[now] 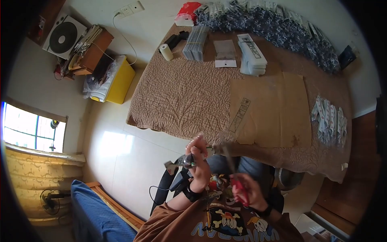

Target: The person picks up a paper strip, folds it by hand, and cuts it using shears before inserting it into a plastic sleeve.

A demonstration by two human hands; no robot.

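Observation:
My left hand is raised before my chest, its fingers closed round a small dark bundle. A pale end of the bundle sticks out to the left, and pale strips with red marks show at the fingertips. My right hand grips red-handled scissors low on the right. Their blades point up toward the table edge and are smeared by motion. Both hands are near my side of the table, in front of the cardboard sheet, with a gap between them.
A quilted brown cover lies over the table. Along its back stand a heap of silvery-grey packets, a banded stack, a white roll and flat clear sleeves. Printed white strips lie at the right.

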